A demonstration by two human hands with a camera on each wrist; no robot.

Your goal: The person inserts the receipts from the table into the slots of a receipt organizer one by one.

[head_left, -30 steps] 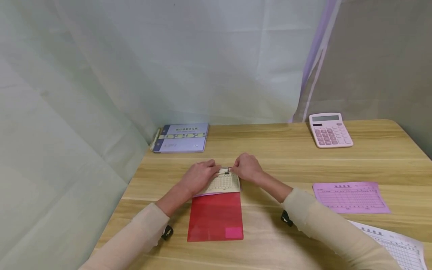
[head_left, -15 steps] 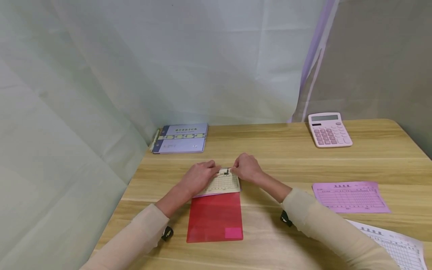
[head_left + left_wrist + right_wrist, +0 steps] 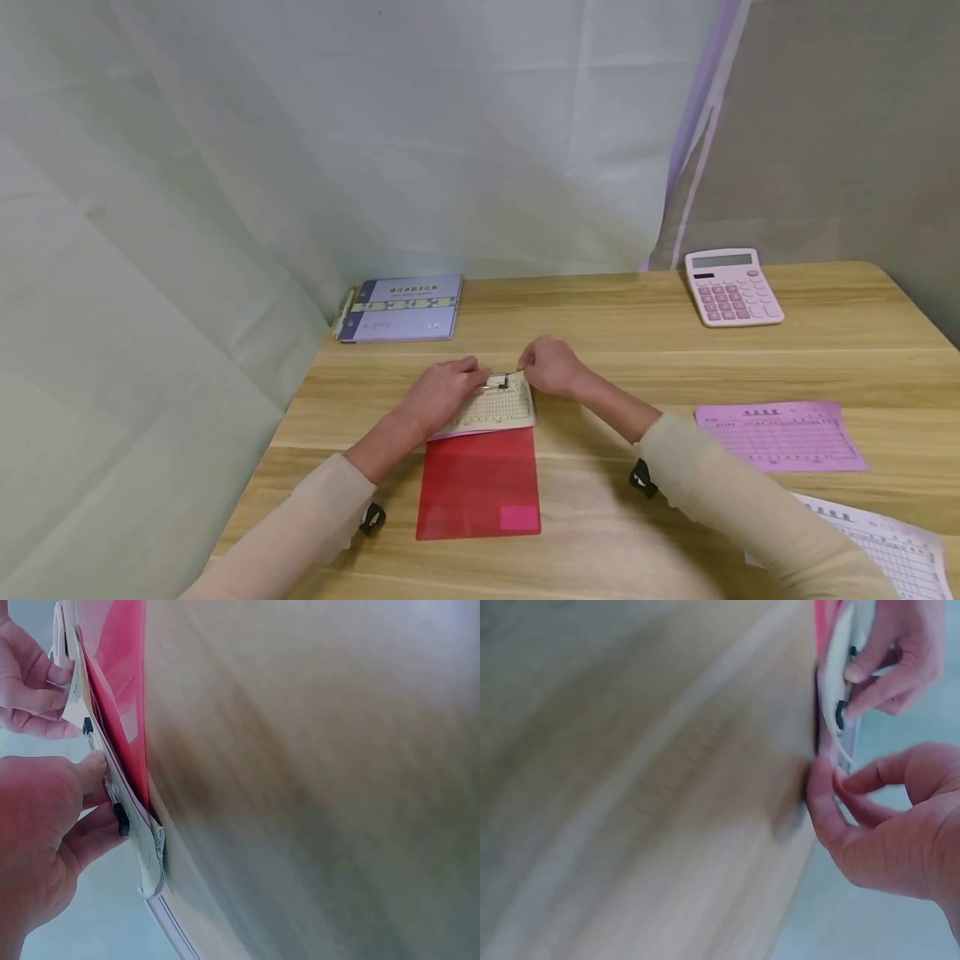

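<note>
In the head view a red clip folder (image 3: 480, 479) lies on the table, with a cream printed form (image 3: 501, 407) over a pink sheet at its upper end. My left hand (image 3: 444, 393) grips the folder's top edge, the thumb on the metal clip (image 3: 103, 776) with black ends. At the upper right corner of the form, my right hand (image 3: 553, 367) has its thumb and fingers curled around the paper corner. In the right wrist view the right fingertips (image 3: 821, 772) sit at this corner, which bends up slightly. The left palm covers the form's left part.
A purple-blue account book (image 3: 405, 308) with a pen (image 3: 345, 311) beside it lies at the back left. At the back right stands a pink calculator (image 3: 732, 287). A pink form (image 3: 780, 436) and a white form (image 3: 892, 542) lie on the right of the wooden table (image 3: 600, 517).
My right hand has shifted slightly up and to the right at the form's corner, and more of that corner shows. The left hand stays on the clip.
</note>
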